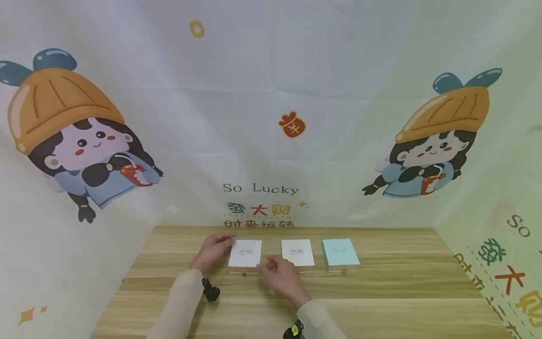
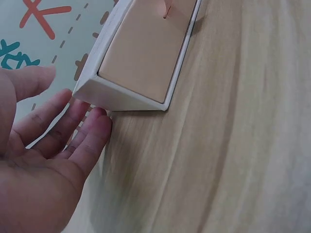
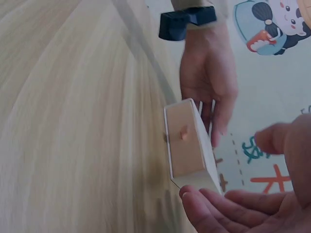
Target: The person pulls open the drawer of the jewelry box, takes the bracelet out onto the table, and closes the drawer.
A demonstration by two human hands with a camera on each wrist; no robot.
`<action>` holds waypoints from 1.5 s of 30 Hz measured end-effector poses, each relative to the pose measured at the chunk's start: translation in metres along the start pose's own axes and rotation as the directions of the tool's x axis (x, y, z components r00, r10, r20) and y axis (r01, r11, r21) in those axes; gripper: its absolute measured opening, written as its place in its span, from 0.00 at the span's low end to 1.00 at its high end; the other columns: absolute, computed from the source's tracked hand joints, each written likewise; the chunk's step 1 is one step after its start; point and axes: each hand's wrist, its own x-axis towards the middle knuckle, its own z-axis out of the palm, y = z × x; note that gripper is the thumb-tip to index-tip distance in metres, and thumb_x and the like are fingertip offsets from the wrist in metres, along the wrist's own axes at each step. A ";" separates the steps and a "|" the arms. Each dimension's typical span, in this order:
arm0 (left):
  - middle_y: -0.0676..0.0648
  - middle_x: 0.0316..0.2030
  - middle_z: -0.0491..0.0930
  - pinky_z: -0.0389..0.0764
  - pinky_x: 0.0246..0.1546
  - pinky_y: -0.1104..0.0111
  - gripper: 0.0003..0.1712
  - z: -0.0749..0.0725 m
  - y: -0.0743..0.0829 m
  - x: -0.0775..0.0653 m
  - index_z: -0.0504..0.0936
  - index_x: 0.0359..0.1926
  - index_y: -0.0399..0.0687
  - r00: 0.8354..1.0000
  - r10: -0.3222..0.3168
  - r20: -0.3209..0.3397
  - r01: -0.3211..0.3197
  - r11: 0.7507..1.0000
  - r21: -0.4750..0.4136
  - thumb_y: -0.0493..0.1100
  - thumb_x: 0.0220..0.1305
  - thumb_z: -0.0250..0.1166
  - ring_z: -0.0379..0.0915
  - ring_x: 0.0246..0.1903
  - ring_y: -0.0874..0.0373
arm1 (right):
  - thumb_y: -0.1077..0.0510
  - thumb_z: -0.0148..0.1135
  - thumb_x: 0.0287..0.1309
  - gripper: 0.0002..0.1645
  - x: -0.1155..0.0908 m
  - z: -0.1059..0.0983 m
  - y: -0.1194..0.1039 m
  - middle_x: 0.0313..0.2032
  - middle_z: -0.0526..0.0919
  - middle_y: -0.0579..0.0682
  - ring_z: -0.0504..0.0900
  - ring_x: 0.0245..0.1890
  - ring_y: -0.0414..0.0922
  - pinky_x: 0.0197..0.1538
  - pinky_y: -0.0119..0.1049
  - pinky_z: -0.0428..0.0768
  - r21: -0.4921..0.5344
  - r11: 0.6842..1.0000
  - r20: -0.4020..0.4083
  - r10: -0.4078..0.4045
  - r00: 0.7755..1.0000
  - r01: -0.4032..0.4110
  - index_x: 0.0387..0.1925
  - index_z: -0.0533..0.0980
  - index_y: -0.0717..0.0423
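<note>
A white drawer box with a tan front lies flat on the wooden table, leftmost in a row of three. At its left side is my left hand, its extended fingertips right at the box wall in the left wrist view, thumb held away. My right hand is by the opposite side, near the front corner. Its fingers reach along the box's end in the right wrist view, thumb apart from them. A small tan pull tab sticks out of the drawer front, which sits flush in its sleeve.
A second white box stands just right of the first, partly behind my right hand. Farther right is a teal box of similar shape. A printed cloth hangs behind the table and along its sides.
</note>
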 end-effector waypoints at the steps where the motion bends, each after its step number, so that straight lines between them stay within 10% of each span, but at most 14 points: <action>1: 0.36 0.64 0.79 0.78 0.64 0.53 0.23 0.001 0.000 0.001 0.79 0.64 0.39 1.000 -0.001 0.001 0.001 1.000 0.013 0.45 0.74 0.61 0.77 0.62 0.43 | 0.45 0.65 0.66 0.35 0.001 0.003 0.000 0.49 0.88 0.60 0.87 0.49 0.54 0.51 0.50 0.85 -0.001 1.000 -0.014 0.010 1.000 -0.010 0.62 0.75 0.68; 45: 0.37 0.58 0.83 0.77 0.62 0.50 0.13 0.008 -0.001 -0.006 0.87 0.52 0.43 0.995 0.004 -0.099 0.008 0.992 0.122 0.40 0.72 0.62 0.76 0.61 0.42 | 0.60 0.75 0.55 0.06 0.017 0.050 0.004 0.21 0.83 0.45 0.75 0.22 0.34 0.27 0.29 0.75 -0.192 0.979 -0.356 -0.128 0.926 0.062 0.28 0.85 0.58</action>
